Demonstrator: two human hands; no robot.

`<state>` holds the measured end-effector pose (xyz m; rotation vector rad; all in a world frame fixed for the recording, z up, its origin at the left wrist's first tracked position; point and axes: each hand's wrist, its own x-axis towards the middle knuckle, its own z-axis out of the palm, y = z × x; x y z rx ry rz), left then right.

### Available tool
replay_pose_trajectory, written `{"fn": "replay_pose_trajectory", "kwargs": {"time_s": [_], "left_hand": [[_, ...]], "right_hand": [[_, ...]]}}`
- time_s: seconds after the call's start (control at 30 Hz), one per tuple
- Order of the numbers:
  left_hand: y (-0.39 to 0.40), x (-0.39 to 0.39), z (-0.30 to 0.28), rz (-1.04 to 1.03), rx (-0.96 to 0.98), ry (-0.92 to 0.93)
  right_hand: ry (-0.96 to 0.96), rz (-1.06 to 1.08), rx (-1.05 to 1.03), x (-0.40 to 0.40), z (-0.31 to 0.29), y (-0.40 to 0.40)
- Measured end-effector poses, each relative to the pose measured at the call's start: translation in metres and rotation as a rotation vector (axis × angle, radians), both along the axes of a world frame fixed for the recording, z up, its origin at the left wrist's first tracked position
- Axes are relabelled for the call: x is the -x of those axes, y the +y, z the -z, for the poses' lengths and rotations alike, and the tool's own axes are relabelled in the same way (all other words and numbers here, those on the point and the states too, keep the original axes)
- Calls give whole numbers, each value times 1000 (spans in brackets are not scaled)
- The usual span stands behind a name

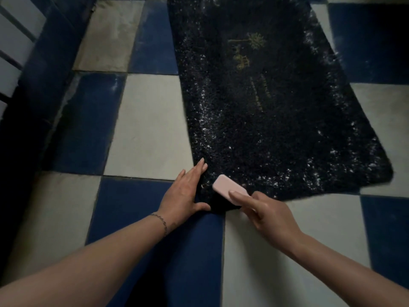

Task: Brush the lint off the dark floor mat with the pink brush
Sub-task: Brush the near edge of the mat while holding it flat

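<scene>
From the head camera, a dark shaggy rectangular floor mat (pixel 276 103) lies on a floor of blue and off-white checkered tiles (pixel 150 125), running away from the viewer. White lint flecks (pixel 203 125) dot its left and right borders, and a faint yellow-green embroidered motif (pixel 247 52) sits near its middle. The left hand (pixel 186 191), fingers straight, presses flat on the mat's near left corner; a thin chain bracelet (pixel 160 220) circles its wrist. The right hand (pixel 263 209) grips a pale pink oblong brush (pixel 228 188) resting on the mat's near edge, apparently bristles down, though they are hidden.
</scene>
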<state>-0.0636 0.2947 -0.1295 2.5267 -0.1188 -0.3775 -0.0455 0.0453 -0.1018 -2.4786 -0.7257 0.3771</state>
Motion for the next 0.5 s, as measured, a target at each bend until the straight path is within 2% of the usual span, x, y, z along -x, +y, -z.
{"fn": "replay_pose_trajectory", "kwargs": {"time_s": [0.1, 0.27, 0.33, 0.5], "left_hand": [[2, 0, -1, 8, 10, -2], [0, -2, -4, 48, -58, -32], [0, -1, -4, 45, -77, -43], [-3, -1, -8, 31, -91, -14]], "right_hand": [[14, -118, -5, 9, -6, 23], [-37, -176, 42, -1, 0, 40], [-33, -133, 37, -10, 2, 31], [28, 158, 72, -36, 8, -9]]}}
